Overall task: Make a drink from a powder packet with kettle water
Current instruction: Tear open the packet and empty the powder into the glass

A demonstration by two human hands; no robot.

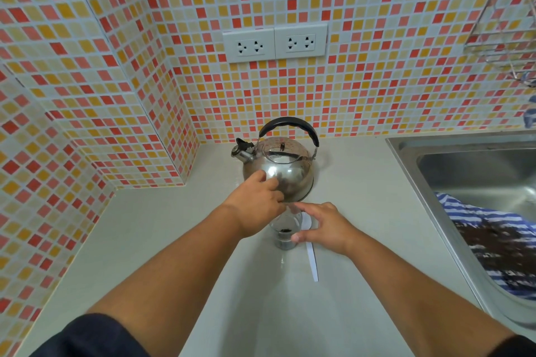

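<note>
A clear glass (285,227) stands on the counter with a little dark powder at its bottom. My left hand (255,207) is at the glass's left rim with its fingertips pinched together; what they hold is hidden. My right hand (323,226) arches over the glass's right side with fingers spread, the thumb touching the glass low down and the index finger at the rim. A white plastic spoon (311,262) lies just right of the glass, partly under my right hand. The steel kettle (280,171) with a black handle stands behind the glass, spout to the left.
The pale counter (179,220) meets tiled walls at the back and left. A steel sink (470,171) holding a blue striped cloth (493,238) lies to the right. Two wall sockets (274,43) are above the kettle, and a wire rack (504,23) hangs at the upper right.
</note>
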